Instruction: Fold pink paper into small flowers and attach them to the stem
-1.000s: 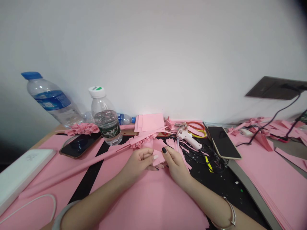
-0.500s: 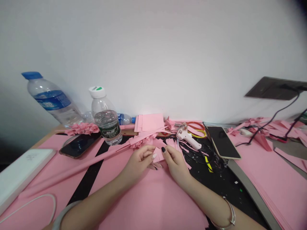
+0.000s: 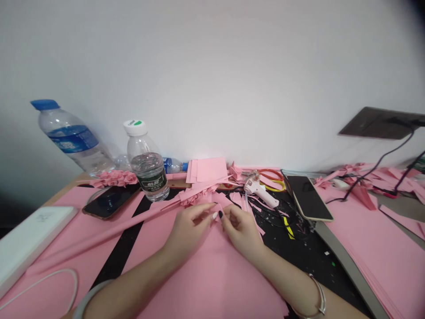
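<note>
Between my two hands is a small piece of pink paper (image 3: 217, 211), partly hidden by the fingers. My left hand (image 3: 192, 223) pinches its left side between thumb and fingers. On the other side, my right hand (image 3: 241, 223) grips it with the thumb and bent fingers. Both thumbs nearly meet at the paper. Under the hands lies a large pink paper sheet (image 3: 212, 283). Just beyond the fingers is a cluster of folded pink paper (image 3: 199, 195). A white and pink glue gun (image 3: 260, 190) rests to the right of my right hand.
A water bottle (image 3: 148, 170) stands behind my left hand, with a larger blue-capped bottle (image 3: 75, 137) farther left. Phones lie at left (image 3: 111, 201) and right (image 3: 308, 197). A white box-like block (image 3: 36, 241) is at far left. Black cables (image 3: 277, 212) and scissors (image 3: 279, 184) lie near the glue gun.
The small pink paper has turned and its broad face now shows less. My left fingers have moved up behind it, and my right fingers have curled and shifted slightly.
</note>
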Available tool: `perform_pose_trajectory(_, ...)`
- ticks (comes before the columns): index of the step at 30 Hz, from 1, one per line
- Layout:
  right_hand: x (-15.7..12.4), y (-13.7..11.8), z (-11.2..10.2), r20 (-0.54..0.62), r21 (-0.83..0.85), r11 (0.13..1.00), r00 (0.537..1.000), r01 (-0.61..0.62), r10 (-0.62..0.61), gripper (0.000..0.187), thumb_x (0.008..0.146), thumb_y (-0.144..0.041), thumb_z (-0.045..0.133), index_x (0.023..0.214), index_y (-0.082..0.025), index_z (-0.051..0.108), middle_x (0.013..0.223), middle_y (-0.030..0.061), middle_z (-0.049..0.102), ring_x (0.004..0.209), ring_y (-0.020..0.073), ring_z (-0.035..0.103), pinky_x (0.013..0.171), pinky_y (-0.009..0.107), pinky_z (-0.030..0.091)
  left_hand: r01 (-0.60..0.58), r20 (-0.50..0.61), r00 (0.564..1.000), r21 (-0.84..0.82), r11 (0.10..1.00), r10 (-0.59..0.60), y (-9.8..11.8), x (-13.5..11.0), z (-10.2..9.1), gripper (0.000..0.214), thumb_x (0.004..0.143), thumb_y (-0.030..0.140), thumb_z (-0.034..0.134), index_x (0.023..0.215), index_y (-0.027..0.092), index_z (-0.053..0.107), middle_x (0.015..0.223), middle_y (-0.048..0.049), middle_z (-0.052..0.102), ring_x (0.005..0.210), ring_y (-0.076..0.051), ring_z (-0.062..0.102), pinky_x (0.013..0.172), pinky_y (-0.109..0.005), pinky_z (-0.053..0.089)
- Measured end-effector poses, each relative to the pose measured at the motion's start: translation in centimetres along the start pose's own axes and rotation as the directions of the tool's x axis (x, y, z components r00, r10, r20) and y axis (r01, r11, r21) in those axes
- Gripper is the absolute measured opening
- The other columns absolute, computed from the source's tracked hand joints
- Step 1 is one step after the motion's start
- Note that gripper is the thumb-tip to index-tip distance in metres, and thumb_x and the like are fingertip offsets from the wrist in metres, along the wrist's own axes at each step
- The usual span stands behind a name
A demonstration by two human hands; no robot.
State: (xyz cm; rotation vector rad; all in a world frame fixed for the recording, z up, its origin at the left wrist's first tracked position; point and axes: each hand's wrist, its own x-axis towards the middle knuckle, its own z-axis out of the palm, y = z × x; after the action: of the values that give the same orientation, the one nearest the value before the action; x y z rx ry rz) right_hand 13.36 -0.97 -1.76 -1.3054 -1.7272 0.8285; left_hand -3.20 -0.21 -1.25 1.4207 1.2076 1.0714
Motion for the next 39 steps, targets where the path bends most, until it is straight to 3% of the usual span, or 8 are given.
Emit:
perform_pose_trajectory(5, -0.08, -0.3, 0.04, -0.001, -0.019, 0.998, 0.998, 0.058, -0.058, 0.02, 0.088, -0.026, 0.05, 0.068, -0.022, 0.046, 0.057, -0.0045, 0.043, 0.05, 0.0122, 0.04, 0.049, 0.026, 0.031, -0.078, 0.002, 0.997, 0.07, 0.995, 0.078, -0.22, -0.08, -0.05, 0.026, 0.082, 0.028, 0.068, 0.104, 0.017, 0.078, 0.107, -0.0086, 0.079, 0.098, -0.028, 0.074, 0.089, -0.038, 0.059)
perform_pose_trajectory(15, -0.01, -0.21, 0.13, -0.003, 0.015, 0.999, 0.999, 0.047, -0.047, 0.018, 0.087, -0.025, 0.05, 0.07, -0.022, 0.048, 0.057, -0.0039, 0.044, 0.05, 0.0125, 0.04, 0.049, 0.026, 0.032, -0.178, -0.047, 0.981, 0.16, 0.971, 0.188, -0.06, -0.17, -0.08, 0.027, 0.077, 0.019, 0.065, 0.101, 0.017, 0.079, 0.102, -0.0078, 0.08, 0.093, -0.027, 0.076, 0.088, -0.039, 0.061)
perform_pose_trajectory(25, -0.22, -0.19, 0.17, 0.033, 0.002, 0.998, 0.997, 0.066, -0.066, 0.021, 0.09, -0.027, 0.048, 0.07, -0.021, 0.051, 0.058, -0.0039, 0.043, 0.051, 0.0124, 0.039, 0.049, 0.026, 0.031, -0.229, -0.011, 0.971, 0.241, 0.943, 0.239, 0.26, -0.32, -0.17, 0.026, 0.082, 0.022, 0.06, 0.1, 0.017, 0.079, 0.1, -0.0079, 0.08, 0.088, -0.026, 0.076, 0.082, -0.037, 0.061)
perform_pose_trajectory(39, -0.05, 0.11, 0.2, 0.022, 0.017, 0.998, 0.998, 0.063, -0.063, 0.019, 0.088, -0.025, 0.048, 0.071, -0.02, 0.052, 0.057, -0.0039, 0.044, 0.05, 0.012, 0.039, 0.049, 0.026, 0.032, -0.313, 0.014, 0.947, 0.269, 0.911, 0.321, -0.48, -0.25, -0.29, 0.034, 0.082, 0.014, 0.058, 0.11, 0.012, 0.077, 0.11, -0.0118, 0.077, 0.094, -0.027, 0.075, 0.089, -0.039, 0.06)
